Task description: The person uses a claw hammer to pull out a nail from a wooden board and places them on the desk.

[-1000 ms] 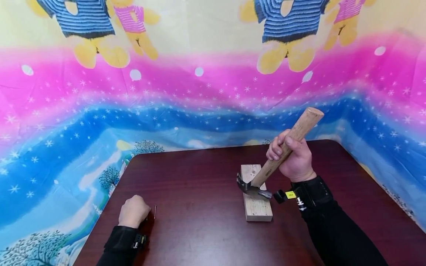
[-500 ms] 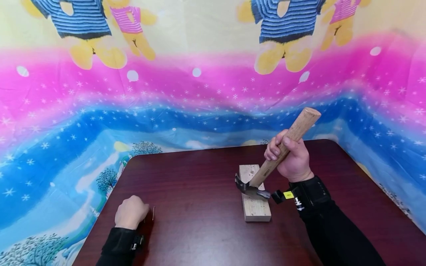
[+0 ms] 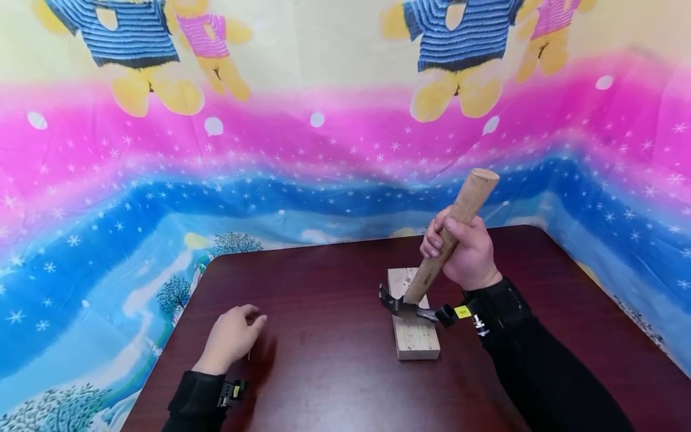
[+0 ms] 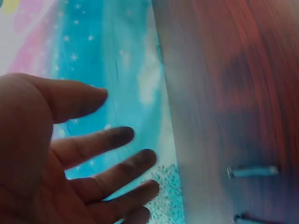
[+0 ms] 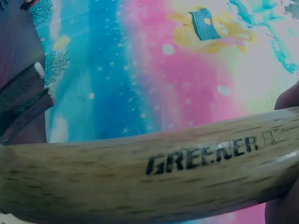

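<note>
My right hand (image 3: pixel 468 255) grips the wooden handle of a claw hammer (image 3: pixel 425 279), its butt end pointing up and away. The dark metal head overlaps a pale wooden block (image 3: pixel 415 341) lying on the table. Lettering reading GREENER shows on the hammer handle (image 5: pixel 140 182) in the right wrist view, with the claw at left. Over the table's left part, my left hand (image 3: pixel 231 336) has its fingers loosely spread and holds nothing. Two thin nails lie on the table in the left wrist view, one nail (image 4: pixel 253 171) above the other nail (image 4: pixel 257 218).
The dark reddish-brown table (image 3: pixel 324 312) has rounded far corners. A printed cloth (image 3: pixel 302 180) with bears and snowflakes hangs behind it and along both sides. Dark straps with small cameras circle both wrists.
My left hand has uncurled from a fist and shifted slightly right, now covering most of the nail. The hammer handle has tilted more upright, its butt end moving left, with the head over the block.
</note>
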{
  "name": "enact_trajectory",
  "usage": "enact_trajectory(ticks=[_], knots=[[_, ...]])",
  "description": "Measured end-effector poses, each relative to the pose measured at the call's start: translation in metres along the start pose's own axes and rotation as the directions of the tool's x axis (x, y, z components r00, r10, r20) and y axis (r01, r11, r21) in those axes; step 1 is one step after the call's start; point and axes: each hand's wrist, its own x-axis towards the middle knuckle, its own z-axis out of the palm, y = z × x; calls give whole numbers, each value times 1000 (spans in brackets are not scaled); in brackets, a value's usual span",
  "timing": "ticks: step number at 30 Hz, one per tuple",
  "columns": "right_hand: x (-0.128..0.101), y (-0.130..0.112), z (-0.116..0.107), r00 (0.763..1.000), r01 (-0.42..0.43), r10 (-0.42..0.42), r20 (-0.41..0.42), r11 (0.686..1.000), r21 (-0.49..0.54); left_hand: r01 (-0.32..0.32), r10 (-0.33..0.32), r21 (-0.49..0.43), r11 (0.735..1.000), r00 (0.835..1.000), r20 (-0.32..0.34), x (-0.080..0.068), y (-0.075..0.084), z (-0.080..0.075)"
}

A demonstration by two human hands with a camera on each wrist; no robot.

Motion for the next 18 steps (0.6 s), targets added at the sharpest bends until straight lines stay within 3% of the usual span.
enact_trajectory(ticks=[3,5,8,12,15,18], knots=[[13,-3,7,999,-38,36,-35,997,-61,-77,77,-2,997,992,-98,12,-21,37],[23,-7,11,997,-56,50,-59,994,-90,-139,133,-44,989,985,-114,16,-14,39],[36,-11,15,994,-71,61,-87,991,-111,-193,191,-187,963,981,-28,11,35,0],[44,-13,19,992,-79,69,-102,992,-101,-286,315,-335,898,948,36,0,112,-56],[46,-10,22,991,-98,89,-97,990,-97,-392,420,-347,852,907,7,3,146,-68],[47,-3,28,988,-135,126,-89,986,-101,-440,467,-399,805,884,-31,12,179,-72]])
